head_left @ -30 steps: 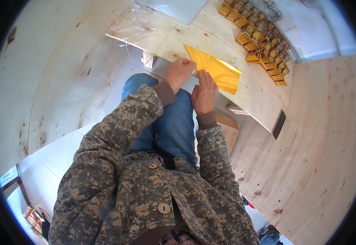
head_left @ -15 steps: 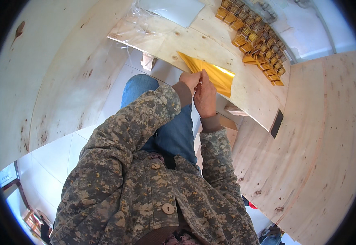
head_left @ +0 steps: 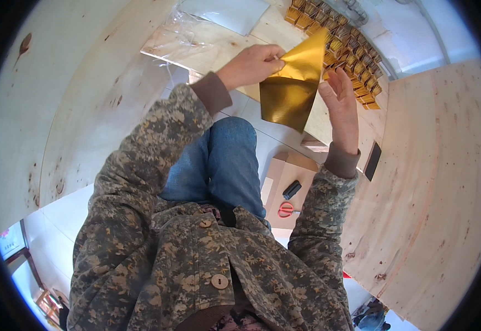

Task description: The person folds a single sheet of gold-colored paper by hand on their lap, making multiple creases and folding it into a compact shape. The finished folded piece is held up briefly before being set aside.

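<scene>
A shiny gold foil sheet (head_left: 291, 95) is lifted in front of me, above the front edge of the wooden board. It is bent across the middle, with a bright upper part and a darker lower part. My left hand (head_left: 256, 65) pinches its left edge between thumb and fingers. Just off the sheet's right side, my right hand (head_left: 341, 105) is raised with its fingers apart, and nothing shows in it. Beyond the sheet, rows of folded gold paper pieces (head_left: 356, 55) stand packed together on the board, partly covered by the sheet's upper corner.
The wooden board (head_left: 229, 47) bears a pale sheet (head_left: 229, 14) and crumpled clear plastic (head_left: 182, 30). Below it, a cardboard box (head_left: 301, 165) carries red-handled scissors (head_left: 286, 209) and a small black object (head_left: 292, 190). Wooden panels rise on both sides.
The foil sheet has come up off the board and tilted. My hands, together before, have parted: the left moved left and up with the sheet, the right moved right and opened.
</scene>
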Tool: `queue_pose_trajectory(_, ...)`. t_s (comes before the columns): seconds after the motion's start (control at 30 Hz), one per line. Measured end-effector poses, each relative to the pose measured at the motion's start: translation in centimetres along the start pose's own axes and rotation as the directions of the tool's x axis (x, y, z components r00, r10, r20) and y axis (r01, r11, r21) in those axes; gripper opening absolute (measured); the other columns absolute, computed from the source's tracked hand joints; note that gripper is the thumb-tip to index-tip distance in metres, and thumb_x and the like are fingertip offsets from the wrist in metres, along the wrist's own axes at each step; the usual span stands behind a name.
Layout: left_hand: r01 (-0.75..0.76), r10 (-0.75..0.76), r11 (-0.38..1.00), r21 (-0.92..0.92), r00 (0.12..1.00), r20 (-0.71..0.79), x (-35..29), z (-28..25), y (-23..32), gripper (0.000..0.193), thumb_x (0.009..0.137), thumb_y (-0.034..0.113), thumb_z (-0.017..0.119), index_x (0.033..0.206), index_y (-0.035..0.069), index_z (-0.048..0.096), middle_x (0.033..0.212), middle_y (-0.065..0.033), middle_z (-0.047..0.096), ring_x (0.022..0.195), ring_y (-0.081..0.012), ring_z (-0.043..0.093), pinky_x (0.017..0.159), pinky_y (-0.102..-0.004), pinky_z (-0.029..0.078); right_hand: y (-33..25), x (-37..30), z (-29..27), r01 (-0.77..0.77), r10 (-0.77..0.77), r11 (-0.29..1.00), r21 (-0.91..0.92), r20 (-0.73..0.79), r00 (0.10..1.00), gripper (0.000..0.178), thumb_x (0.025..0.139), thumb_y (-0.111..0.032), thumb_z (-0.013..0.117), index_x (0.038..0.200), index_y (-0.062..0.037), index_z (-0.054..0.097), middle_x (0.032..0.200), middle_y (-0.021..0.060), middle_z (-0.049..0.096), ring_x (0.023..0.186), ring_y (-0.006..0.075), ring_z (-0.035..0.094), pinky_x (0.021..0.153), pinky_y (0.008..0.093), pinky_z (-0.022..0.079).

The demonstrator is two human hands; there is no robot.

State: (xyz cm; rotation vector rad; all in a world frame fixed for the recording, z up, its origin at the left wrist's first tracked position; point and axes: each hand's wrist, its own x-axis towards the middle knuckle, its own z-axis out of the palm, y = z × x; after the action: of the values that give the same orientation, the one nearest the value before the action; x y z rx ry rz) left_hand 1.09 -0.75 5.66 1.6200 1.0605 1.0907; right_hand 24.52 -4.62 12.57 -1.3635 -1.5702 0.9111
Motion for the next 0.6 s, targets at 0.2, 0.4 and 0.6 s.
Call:
queue_pose_trajectory(0.2, -0.163, 0.108, 0.948, 0.274, 0.973, 0.205, 3.0, -2.4, 5.2, 0.032, 0.096, 0.025, 0.059, 0.119, 0.004, 0.068, 0.088, -0.0065, 0.071, 0.08, -0.0136, 0.065, 0.074, -0.0302, 0.052, 0.0, -0.1, 0.3, -0.193, 0.113, 0.891, 0.412, 0.211, 0.971, 0.057, 0.092, -0.028, 0.074, 0.137, -0.0001, 0.052, 0.12, 0.0102, 0.067, 0.109, 0.0155, 0.064, 0.094, 0.0316, 0.051)
queue_pose_trajectory(0.4, -0.232, 0.253, 0.894, 0.383, 0.967, -0.004, 3.2, -1.0, 5.7, 0.037, 0.094, 0.03, 0.063, 0.121, 0.004, 0.068, 0.1, -0.0146, 0.072, 0.088, -0.0257, 0.069, 0.079, -0.0364, 0.054, 2.8, -0.4, 2.7, -0.301, 0.328, 0.783, 0.544, 0.051, 0.943, 0.016, 0.095, -0.019, 0.069, 0.105, -0.0059, 0.066, 0.093, 0.0035, 0.071, 0.069, 0.0099, 0.065, 0.053, 0.0216, 0.053)
queue_pose_trajectory(0.6, -0.409, 0.553, 0.737, 0.537, 0.822, -0.133, -2.4, -0.5, 3.7, 0.066, 0.075, 0.039, 0.079, 0.131, 0.01, 0.06, 0.128, -0.0153, 0.062, 0.122, -0.0354, 0.055, 0.112, -0.0439, 0.037, 6.8, -0.5, 5.0, -0.348, 0.629, 0.426, 0.835, 0.003, 0.777, 0.011, 0.098, -0.016, 0.064, 0.102, -0.006, 0.063, 0.09, 0.0043, 0.066, 0.072, 0.0148, 0.066, 0.056, 0.0276, 0.056)
